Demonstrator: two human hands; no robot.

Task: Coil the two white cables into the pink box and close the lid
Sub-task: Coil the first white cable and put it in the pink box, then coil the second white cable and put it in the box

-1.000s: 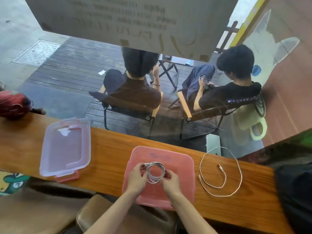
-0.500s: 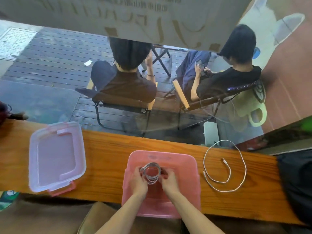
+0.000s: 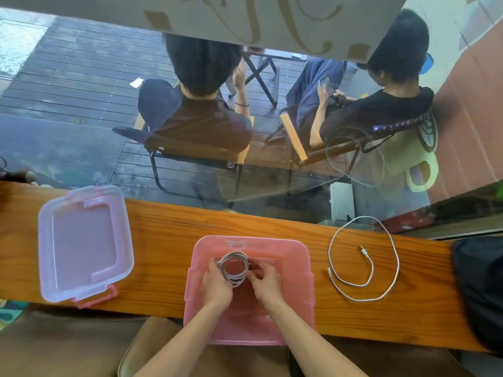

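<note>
A coiled white cable (image 3: 233,268) is held inside the pink box (image 3: 304,270), low over its floor. Its left side is gripped by the curled fingers of the left hand (image 3: 216,287), and its right side is pinched by the right hand (image 3: 265,284). A second white cable (image 3: 363,258) lies loosely looped on the tabletop (image 3: 163,240), right of the box. The clear lid (image 3: 81,246) rests left of the box.

The box (image 3: 249,289) sits at the near centre of the worktop (image 3: 168,240), overhanging its near edge. The coiled cable (image 3: 233,269) lies inside the box, between the left hand (image 3: 216,285) and right hand (image 3: 265,284). The lid (image 3: 84,244) lies to the left; the loose cable (image 3: 363,258) lies to the right.
</note>
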